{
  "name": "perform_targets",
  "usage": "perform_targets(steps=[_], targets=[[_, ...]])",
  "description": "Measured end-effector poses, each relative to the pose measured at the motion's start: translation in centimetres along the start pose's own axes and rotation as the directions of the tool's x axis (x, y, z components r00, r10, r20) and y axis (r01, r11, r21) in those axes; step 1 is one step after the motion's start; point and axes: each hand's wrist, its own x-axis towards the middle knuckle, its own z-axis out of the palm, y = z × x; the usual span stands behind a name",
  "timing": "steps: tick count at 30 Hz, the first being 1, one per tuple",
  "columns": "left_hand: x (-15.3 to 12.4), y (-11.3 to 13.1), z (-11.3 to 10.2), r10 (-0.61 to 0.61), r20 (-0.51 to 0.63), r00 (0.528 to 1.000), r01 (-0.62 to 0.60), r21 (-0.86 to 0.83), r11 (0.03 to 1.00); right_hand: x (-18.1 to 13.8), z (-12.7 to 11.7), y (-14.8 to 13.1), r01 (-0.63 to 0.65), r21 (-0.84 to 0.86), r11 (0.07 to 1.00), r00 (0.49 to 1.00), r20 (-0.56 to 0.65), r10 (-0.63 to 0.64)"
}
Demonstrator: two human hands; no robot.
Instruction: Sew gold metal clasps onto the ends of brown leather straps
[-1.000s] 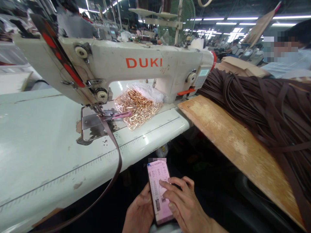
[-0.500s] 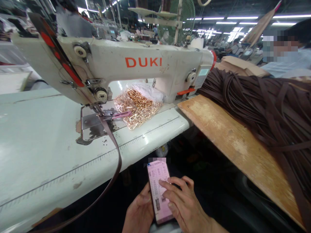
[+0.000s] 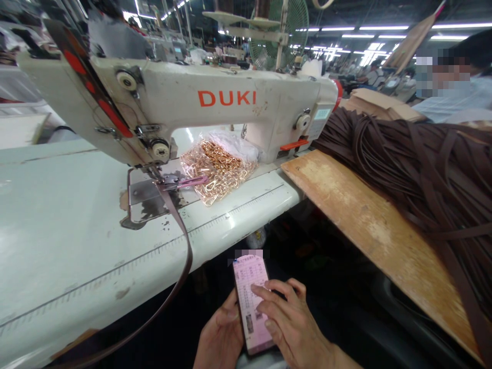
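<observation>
Low in the view, below the table edge, my left hand (image 3: 221,335) is wrapped round a phone (image 3: 250,302) whose screen shows a pink form. My right hand (image 3: 294,323) also grips the phone from the right side, with its forefinger lying across the screen. A brown strap (image 3: 183,241) runs from under the presser foot of the white DUKI sewing machine (image 3: 215,105) and hangs over the table's front edge. A clear bag of gold metal rings (image 3: 217,166) lies beside the needle plate.
The white sewing table (image 3: 69,230) fills the left. A worn wooden board (image 3: 369,220) slopes at the right, with a large heap of brown straps (image 3: 423,169) on it. Another person sits at the far right. A green fan (image 3: 288,25) stands behind the machine.
</observation>
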Motion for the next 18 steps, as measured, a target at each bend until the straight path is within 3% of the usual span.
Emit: perform_targets(steps=[18], targets=[[-0.18, 0.11, 0.43, 0.015, -0.046, 0.999, -0.014, 0.016, 1.0, -0.33, 0.19, 0.06, -0.066, 0.048, 0.997, 0.998, 0.011, 0.065]])
